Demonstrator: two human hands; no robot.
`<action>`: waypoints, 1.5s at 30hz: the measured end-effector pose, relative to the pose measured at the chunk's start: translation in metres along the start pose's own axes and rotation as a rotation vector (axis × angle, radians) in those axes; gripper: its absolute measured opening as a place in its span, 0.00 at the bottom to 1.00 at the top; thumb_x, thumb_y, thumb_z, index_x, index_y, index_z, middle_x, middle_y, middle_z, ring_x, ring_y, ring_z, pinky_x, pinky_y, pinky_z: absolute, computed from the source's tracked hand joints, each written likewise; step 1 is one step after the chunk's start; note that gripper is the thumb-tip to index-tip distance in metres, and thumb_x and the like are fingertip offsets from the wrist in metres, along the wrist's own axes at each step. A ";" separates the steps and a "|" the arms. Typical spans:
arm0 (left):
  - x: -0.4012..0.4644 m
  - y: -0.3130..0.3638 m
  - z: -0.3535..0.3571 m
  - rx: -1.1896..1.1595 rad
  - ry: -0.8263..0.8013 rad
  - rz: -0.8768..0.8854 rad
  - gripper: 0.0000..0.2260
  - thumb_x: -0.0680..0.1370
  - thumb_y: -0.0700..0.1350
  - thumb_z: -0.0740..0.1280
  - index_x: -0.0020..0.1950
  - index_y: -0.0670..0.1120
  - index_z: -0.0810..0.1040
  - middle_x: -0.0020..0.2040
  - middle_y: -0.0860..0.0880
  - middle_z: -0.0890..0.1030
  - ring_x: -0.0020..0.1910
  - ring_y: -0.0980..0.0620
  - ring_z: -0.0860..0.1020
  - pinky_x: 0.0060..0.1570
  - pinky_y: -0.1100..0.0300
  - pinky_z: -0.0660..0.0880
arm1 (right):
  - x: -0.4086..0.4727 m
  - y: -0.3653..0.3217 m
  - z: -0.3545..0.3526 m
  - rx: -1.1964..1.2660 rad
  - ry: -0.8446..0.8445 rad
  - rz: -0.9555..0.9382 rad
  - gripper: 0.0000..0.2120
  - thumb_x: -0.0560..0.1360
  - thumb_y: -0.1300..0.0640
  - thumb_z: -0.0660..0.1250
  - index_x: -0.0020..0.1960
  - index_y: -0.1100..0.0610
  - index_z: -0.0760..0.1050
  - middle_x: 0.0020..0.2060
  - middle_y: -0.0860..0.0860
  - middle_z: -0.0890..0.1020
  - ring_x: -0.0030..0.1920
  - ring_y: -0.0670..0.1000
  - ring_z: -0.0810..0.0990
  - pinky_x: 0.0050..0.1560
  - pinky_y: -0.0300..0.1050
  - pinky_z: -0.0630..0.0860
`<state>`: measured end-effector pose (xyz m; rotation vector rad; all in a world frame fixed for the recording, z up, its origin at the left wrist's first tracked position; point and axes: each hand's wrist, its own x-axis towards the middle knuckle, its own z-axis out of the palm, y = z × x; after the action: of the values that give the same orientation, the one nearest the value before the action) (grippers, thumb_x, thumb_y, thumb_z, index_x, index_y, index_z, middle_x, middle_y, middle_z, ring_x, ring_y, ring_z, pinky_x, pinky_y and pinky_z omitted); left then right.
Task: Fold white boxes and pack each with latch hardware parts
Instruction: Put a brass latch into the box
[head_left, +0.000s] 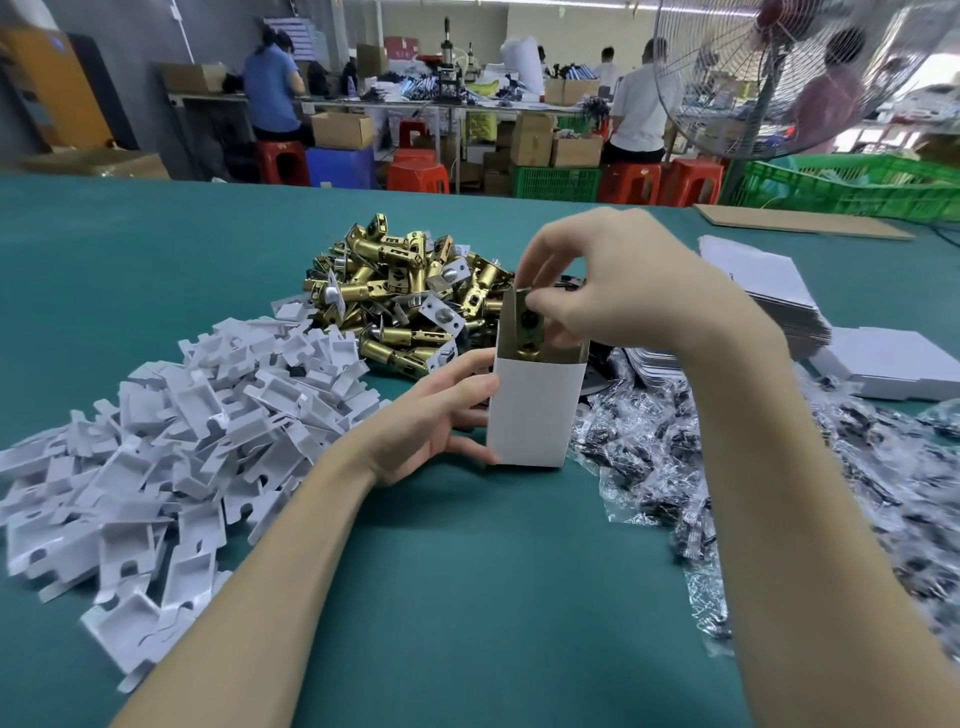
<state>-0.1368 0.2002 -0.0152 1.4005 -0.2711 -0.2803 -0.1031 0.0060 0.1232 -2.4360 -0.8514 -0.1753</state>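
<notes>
A white box (532, 410) stands upright on the green table (441, 571), its top open. My left hand (441, 415) grips its left side, thumb on the front face. My right hand (597, 280) hovers over the open top and pinches a brass latch (530, 330) that stands partly inside the box. Behind the box lies a heap of brass latches (400, 291). A pile of white cardboard inserts (171, 441) spreads to the left. Clear bags of dark small parts (727, 467) cover the right side.
Flat white box blanks (769, 291) are stacked at the right, with folded white boxes (893, 364) beside them. A cardboard sheet (800, 221) lies at the far edge. A large fan (779, 78), green crates (852, 187) and several seated people fill the background.
</notes>
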 end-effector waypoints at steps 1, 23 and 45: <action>0.000 0.000 0.000 -0.005 0.004 0.002 0.17 0.78 0.55 0.69 0.68 0.60 0.76 0.64 0.48 0.83 0.59 0.44 0.83 0.45 0.54 0.82 | 0.001 0.000 0.003 -0.001 -0.018 0.030 0.07 0.79 0.61 0.69 0.49 0.49 0.81 0.49 0.48 0.84 0.31 0.45 0.85 0.40 0.42 0.83; 0.008 -0.013 0.004 0.317 -0.006 0.015 0.18 0.75 0.42 0.76 0.55 0.66 0.83 0.54 0.56 0.86 0.52 0.59 0.83 0.42 0.60 0.81 | 0.002 -0.011 0.015 -0.311 -0.369 0.168 0.13 0.77 0.56 0.61 0.49 0.50 0.85 0.38 0.49 0.85 0.38 0.50 0.85 0.40 0.44 0.80; 0.014 -0.022 0.006 0.429 0.104 0.051 0.16 0.75 0.40 0.77 0.57 0.58 0.82 0.49 0.54 0.85 0.44 0.55 0.81 0.38 0.59 0.79 | -0.009 0.046 -0.013 0.175 -0.310 0.194 0.07 0.80 0.54 0.69 0.46 0.48 0.86 0.40 0.41 0.87 0.43 0.45 0.88 0.44 0.41 0.85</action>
<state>-0.1266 0.1866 -0.0353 1.8226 -0.2918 -0.1078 -0.0814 -0.0360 0.1109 -2.3940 -0.7166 0.3426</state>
